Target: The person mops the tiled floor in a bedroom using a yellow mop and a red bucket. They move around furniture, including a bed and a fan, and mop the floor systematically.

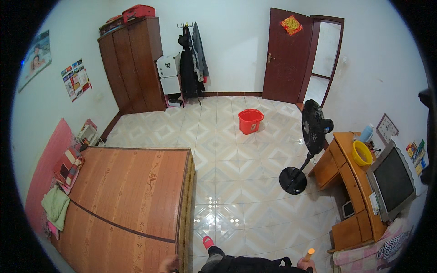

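Note:
My right hand (306, 266), at the bottom edge, is closed around an orange rod-like handle (310, 252) whose rounded end sticks up above my fist. The rest of that object lies out of view or hidden. My left hand (168, 264) is a blur at the bottom edge, over the near corner of the bed with a woven mat (129, 194). Its fingers are not clear, nor whether it holds anything. Between the hands are my dark clothing and one foot in a pink slipper (208, 242) on the tiles.
Ahead stands a red plastic bucket (250, 121) on the tiled floor (218, 150). A black pedestal fan (312, 128) is at the right, beside a wooden desk (353, 184) with a television (392, 177) and yellow basin (362, 153). A wardrobe (131, 68), coat rack (186, 25) and open door (288, 61) are farther back.

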`<move>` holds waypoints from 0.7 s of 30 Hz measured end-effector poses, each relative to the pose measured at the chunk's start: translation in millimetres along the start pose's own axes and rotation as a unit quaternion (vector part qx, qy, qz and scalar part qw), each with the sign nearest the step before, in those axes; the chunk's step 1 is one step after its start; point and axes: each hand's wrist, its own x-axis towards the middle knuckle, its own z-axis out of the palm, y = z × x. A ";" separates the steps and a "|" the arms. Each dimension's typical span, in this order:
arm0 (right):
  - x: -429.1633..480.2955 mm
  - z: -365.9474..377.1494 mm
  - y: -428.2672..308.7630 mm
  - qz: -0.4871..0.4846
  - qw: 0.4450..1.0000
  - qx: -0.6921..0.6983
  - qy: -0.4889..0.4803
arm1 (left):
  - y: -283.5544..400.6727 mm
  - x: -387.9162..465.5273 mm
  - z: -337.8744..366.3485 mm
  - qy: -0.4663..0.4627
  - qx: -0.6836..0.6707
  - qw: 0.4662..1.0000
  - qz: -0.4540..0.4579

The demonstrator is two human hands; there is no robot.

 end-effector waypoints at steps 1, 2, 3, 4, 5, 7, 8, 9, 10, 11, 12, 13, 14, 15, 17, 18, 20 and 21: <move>10.9 13.1 -7.2 -0.002 0.985 0.165 -0.059 | -11.6 4.9 -1.5 0.029 0.065 0.997 -0.038; 22.4 25.1 -15.0 -0.023 0.993 0.102 -0.059 | -6.2 25.3 1.0 0.020 0.202 0.976 -0.080; 34.2 34.1 -25.2 -0.044 0.997 0.037 -0.057 | 1.1 46.8 4.0 -0.001 0.334 0.935 -0.120; 42.7 42.1 -31.7 -0.062 0.996 -0.027 -0.053 | 5.3 64.9 4.7 -0.016 0.401 0.903 -0.154; 47.8 48.8 -37.4 -0.073 0.992 -0.089 -0.051 | 11.4 86.6 5.7 -0.024 0.418 0.892 -0.169; 50.3 63.6 -45.3 -0.178 0.973 -0.104 -0.100 | 27.9 127.5 2.3 -0.015 0.401 0.897 -0.186; 49.9 75.2 -48.2 -0.053 0.991 -0.122 -0.032 | 37.2 147.3 0.5 -0.007 0.383 0.904 -0.190; 45.7 82.3 -52.6 -0.004 0.985 0.109 -0.132 | 47.5 166.9 0.9 0.000 0.366 0.910 -0.195; 40.2 92.8 -56.4 -0.019 0.981 -0.192 -0.025 | 59.2 187.1 3.9 0.006 0.349 0.916 -0.198; 34.7 103.4 -61.9 -0.041 0.991 -0.123 -0.045 | 73.1 206.8 7.6 0.000 0.368 0.915 -0.166; 27.6 113.8 -68.6 -0.038 0.989 -0.129 -0.060 | 88.1 228.5 14.5 0.022 0.343 0.919 -0.194; 25.1 129.6 -75.5 -0.011 0.992 0.075 -0.099 | 102.8 251.5 24.8 0.014 0.374 0.905 -0.203; 21.7 139.8 -86.1 -0.008 0.999 -0.020 -0.049 | 113.6 268.5 30.7 0.012 0.358 0.916 -0.178; 18.8 149.6 -95.2 0.006 0.984 -0.176 0.011 | 125.1 287.3 36.4 -0.001 0.338 0.931 -0.139; 35.4 176.0 -119.4 -0.045 0.954 -0.288 0.074 | 153.3 325.7 43.8 0.008 0.348 0.913 -0.212; 50.9 186.4 -132.8 -0.017 0.973 -0.214 0.081 | 167.8 348.9 51.5 0.016 0.356 0.901 -0.247; 93.5 201.7 -160.9 -0.007 0.974 -0.204 0.099 | 197.8 383.3 61.5 -0.009 0.333 0.895 -0.297; 116.9 209.0 -173.2 -0.046 0.954 -0.274 0.109 | 210.4 398.6 72.1 0.040 0.357 0.885 -0.294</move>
